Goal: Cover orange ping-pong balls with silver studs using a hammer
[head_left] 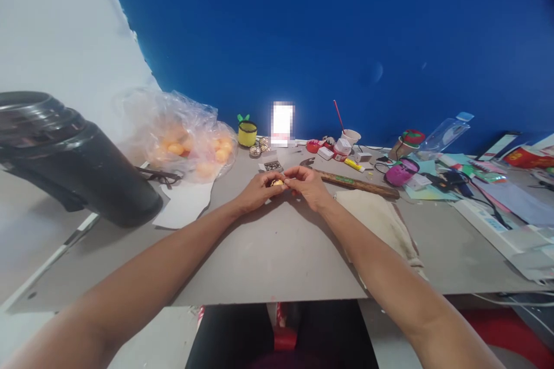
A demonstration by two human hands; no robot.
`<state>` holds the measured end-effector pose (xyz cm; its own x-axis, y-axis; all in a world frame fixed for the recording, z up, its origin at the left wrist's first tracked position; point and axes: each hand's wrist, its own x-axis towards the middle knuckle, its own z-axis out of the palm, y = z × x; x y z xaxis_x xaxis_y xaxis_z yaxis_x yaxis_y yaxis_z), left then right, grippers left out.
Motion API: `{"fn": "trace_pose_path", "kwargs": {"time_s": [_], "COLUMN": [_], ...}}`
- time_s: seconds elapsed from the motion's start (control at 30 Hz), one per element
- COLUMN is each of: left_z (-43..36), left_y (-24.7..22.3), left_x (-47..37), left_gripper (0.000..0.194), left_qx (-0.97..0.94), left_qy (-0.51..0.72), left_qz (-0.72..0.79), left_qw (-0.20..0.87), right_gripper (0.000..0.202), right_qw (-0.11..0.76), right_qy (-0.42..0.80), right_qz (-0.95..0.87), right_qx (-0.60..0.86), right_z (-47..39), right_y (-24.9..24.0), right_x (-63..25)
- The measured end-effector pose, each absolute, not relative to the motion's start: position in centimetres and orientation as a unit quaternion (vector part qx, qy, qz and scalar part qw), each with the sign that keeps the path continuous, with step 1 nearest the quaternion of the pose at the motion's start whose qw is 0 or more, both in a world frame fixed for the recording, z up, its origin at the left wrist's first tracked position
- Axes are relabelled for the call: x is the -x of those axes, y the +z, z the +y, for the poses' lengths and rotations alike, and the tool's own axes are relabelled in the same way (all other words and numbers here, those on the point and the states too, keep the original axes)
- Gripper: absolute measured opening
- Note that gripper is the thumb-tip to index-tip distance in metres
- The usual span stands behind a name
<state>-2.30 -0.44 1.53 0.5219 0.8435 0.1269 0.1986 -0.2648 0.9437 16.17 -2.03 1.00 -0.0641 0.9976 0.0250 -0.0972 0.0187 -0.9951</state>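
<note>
My left hand (258, 191) is closed around a small yellowish ball (277, 183), which is partly hidden by the fingers. Close against it, my right hand (308, 187) has its thumb and fingers pinched together at the ball's right side; whatever is between them is too small to make out. Just beyond the hands lies an open little box (272, 166) of shiny metal bits that look like tacks. Behind that box, a few shiny studded balls (255, 151) rest near the wall. A hammer (359, 184) with a wooden handle lies right of my right hand.
A big dark flask (86, 167) stands at the left, beside glasses (167, 174) and white paper (184, 204). Plastic bags of orange fruit (177, 147) sit behind. A folded beige cloth (376, 219) lies under my right forearm. Cups, small boxes and a power strip (485, 230) crowd the right.
</note>
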Motion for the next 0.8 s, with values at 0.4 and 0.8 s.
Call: {"fn": "trace_pose_path", "kwargs": {"time_s": [0.4, 0.8], "left_z": [-0.6, -1.2], "left_y": [1.2, 1.3], "left_x": [2.0, 1.7], "left_gripper": [0.032, 0.027], "left_qx": [-0.661, -0.702], "left_qy": [0.372, 0.361], "left_qz": [0.375, 0.391], "left_qw": [0.533, 0.473], "right_gripper": [0.023, 0.014], "right_qw": [0.514, 0.204], "right_qy": [0.469, 0.150], "right_qz": [-0.528, -0.717], "right_qx": [0.488, 0.649], "right_z": [-2.3, -2.0], "right_y": [1.0, 4.9], "right_x": [-15.5, -20.4]}}
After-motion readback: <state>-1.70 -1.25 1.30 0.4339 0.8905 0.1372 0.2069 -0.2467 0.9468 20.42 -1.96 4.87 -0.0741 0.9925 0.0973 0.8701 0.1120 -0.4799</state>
